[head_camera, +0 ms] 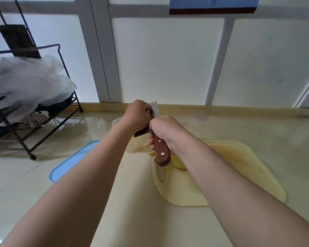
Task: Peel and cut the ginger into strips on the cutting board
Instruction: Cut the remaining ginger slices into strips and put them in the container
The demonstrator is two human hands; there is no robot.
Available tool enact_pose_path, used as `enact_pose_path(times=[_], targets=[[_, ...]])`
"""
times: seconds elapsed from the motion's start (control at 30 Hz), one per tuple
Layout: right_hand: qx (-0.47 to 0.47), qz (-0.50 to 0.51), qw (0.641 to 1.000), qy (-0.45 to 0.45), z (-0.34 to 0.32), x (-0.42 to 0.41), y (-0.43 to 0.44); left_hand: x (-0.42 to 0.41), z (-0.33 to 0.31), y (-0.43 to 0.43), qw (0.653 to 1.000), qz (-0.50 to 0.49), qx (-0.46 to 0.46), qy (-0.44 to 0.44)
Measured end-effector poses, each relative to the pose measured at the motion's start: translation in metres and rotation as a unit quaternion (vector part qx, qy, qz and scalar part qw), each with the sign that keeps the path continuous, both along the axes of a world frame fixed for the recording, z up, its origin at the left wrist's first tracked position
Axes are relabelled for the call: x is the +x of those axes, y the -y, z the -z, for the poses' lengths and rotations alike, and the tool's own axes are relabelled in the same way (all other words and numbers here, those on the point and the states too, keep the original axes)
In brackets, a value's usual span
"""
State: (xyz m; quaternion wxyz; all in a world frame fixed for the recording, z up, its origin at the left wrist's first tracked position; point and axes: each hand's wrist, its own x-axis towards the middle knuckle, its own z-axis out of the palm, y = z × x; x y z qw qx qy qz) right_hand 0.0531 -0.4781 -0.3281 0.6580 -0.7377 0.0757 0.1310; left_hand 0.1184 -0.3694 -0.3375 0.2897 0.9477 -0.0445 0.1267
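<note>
My right hand [165,130] grips the brown wooden handle of a cleaver [161,153], held up above the counter with the blade [155,111] pointing away from me. My left hand [137,115] is curled against the flat of the blade; whatever it holds is hidden by its fingers. Below the hands lies a pale yellow cutting board [239,168]. Yellowish ginger pieces [177,164] lie on the board just under the knife handle, partly hidden by my right wrist.
A blue lid [73,162] lies flat on the counter left of the board. A black wire rack [43,111] with plastic bags stands at the far left. A pale round container [117,122] sits behind my left forearm. The wall runs close behind.
</note>
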Motion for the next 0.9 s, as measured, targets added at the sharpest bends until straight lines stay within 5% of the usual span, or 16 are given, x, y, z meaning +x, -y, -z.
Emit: enact_pose_path(times=[0.53, 0.7, 0.77, 0.9], targets=[[-0.08, 0.006, 0.996, 0.026, -0.017, -0.005, 0.102, 0.005, 0.006, -0.011, 0.999, -0.035, -0.022, 0.033], [-0.1, 0.035, 0.993, 0.043, -0.016, -0.033, 0.163, -0.035, -0.009, 0.021, 0.983, 0.037, -0.132, 0.119], [-0.122, 0.055, 0.99, 0.04, -0.008, -0.046, 0.184, -0.054, -0.006, 0.039, 0.986, 0.129, -0.081, 0.066], [-0.15, 0.075, 0.986, 0.022, 0.01, -0.068, 0.216, -0.074, 0.017, 0.069, 0.951, 0.235, 0.184, -0.083]])
